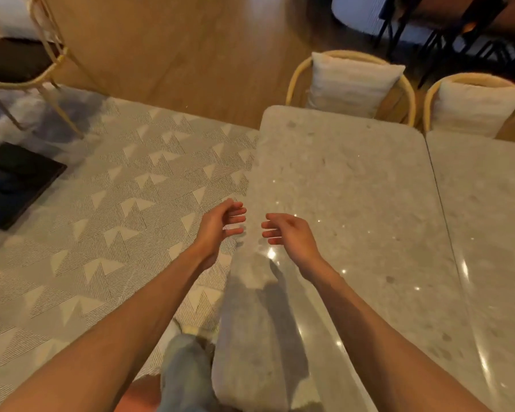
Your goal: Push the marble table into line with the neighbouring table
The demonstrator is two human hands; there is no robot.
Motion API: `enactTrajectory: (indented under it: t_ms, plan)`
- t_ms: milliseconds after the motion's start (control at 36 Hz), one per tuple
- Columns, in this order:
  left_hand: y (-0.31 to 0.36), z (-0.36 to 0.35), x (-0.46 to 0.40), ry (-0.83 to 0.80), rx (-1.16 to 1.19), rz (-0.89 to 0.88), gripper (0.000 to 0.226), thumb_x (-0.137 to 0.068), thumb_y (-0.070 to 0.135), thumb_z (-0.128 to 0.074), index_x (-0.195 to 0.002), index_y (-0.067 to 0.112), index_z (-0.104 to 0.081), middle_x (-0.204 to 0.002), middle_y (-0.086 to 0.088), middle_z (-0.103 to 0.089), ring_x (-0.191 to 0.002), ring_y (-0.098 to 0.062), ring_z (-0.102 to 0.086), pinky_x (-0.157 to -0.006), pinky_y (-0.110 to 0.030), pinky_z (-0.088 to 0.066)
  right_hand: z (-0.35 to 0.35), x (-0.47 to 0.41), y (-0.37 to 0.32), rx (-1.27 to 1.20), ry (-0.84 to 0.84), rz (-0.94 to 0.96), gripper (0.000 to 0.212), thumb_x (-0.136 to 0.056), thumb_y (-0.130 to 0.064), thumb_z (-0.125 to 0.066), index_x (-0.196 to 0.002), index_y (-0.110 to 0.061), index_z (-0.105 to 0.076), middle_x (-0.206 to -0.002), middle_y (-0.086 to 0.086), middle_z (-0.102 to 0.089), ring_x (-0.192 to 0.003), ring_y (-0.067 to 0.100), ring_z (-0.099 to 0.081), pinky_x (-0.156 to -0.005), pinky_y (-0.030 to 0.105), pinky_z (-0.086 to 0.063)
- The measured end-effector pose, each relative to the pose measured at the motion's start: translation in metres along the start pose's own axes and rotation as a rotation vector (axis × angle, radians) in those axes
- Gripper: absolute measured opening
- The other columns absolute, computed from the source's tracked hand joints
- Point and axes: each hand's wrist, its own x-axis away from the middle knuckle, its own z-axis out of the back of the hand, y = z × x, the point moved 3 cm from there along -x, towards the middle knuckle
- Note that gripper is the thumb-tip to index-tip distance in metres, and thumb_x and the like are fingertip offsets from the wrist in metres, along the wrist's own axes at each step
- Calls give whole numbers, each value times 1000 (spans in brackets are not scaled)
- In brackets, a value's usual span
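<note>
Left hand [217, 224], right hand [286, 231]: grip loose, holding nothing, over marble table [354, 185] edge; neighbouring table [488, 203] alongside.

Marble table [354, 185]: right side just beside neighbouring table [494, 203], thin seam between. My left hand [217, 230] over its left edge, my right hand [286, 233] above the top; fingers loosely curled, holding nothing. Two cushioned chairs [351, 81] at the far side. Patterned rug [125, 185] left.

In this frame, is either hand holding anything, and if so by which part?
Nothing is held. The left hand and right hand hover with loosely curled fingers near the marble table's left edge, gripping nothing.
</note>
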Motion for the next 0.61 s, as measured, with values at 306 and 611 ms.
enactTrajectory:
  t_ms: [306, 611]
  plan:
    - [113, 179, -107, -88, 47, -104, 33, -104, 30, -44, -115, 10, -67, -124, -11, -69, -115, -27, -65, -99, -44, -53, -203, -111, -71, 72, 47, 89, 36, -100, -35, -52, -129, -16, -62, -112, -4, -67, -106, 18, -65, -89, 33, -52]
    - [242, 339, -122, 122, 61, -240, 32, -102, 31, -44, -114, 13, -67, -123, -10, -68, -109, -23, -64, -95, -41, -52, -396, -147, -220, 110, -268, 242, 40, -102, -41, -47, -134, -20, -56, -118, -9, -63, -107, 10, -62, -96, 35, -52]
